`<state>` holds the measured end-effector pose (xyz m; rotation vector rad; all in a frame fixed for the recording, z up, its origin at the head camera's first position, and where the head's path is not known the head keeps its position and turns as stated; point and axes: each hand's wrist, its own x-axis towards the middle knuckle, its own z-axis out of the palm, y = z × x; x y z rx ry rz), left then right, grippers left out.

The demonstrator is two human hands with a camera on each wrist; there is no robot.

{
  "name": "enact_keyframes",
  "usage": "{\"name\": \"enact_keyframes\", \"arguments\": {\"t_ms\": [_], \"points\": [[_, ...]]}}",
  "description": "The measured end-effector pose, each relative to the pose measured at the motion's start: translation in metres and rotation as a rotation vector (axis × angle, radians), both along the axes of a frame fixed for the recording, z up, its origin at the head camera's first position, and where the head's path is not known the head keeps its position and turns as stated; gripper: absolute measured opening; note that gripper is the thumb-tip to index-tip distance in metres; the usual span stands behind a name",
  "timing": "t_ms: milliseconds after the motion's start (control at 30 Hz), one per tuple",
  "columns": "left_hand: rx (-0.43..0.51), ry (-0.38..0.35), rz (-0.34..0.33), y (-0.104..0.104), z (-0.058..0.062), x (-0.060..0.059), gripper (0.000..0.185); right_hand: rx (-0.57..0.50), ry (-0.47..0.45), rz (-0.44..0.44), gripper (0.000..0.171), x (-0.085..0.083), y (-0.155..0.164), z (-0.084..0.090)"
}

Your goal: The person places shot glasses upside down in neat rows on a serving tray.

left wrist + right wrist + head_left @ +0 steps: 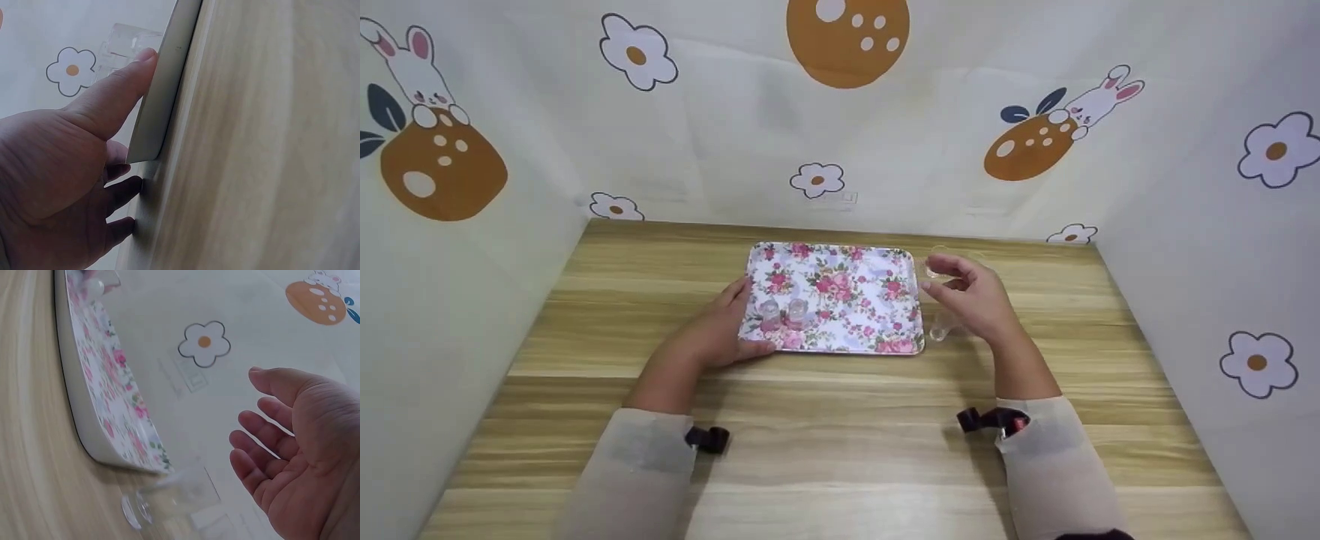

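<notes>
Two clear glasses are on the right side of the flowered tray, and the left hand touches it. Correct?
The side is wrong: the head view shows two clear glasses on the left side of the flowered tray. The left hand touches it.

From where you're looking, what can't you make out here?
Head view: the underside of the tray, hidden by its top.
Head view: part of the nearer loose cup, behind the right hand.
Right wrist view: the cups on the tray, blurred, cut by the top edge.
</notes>
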<state>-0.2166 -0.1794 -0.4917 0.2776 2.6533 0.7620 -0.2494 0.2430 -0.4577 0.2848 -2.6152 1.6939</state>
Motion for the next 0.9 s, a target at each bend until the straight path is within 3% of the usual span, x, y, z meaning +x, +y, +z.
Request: {"name": "enact_keyframes", "arguments": {"t_ms": [533,900], "points": [[0.003,-0.010,0.007,0.001,0.003,-0.001,0.129,0.041,-0.019,-0.148,0.053,-0.005,0.053,-0.007],[0.013,0.001,-0.004,0.000,0.001,0.000,0.128,0.078,-0.105,-0.146,0.064,-0.012,0.066,-0.028]]}}
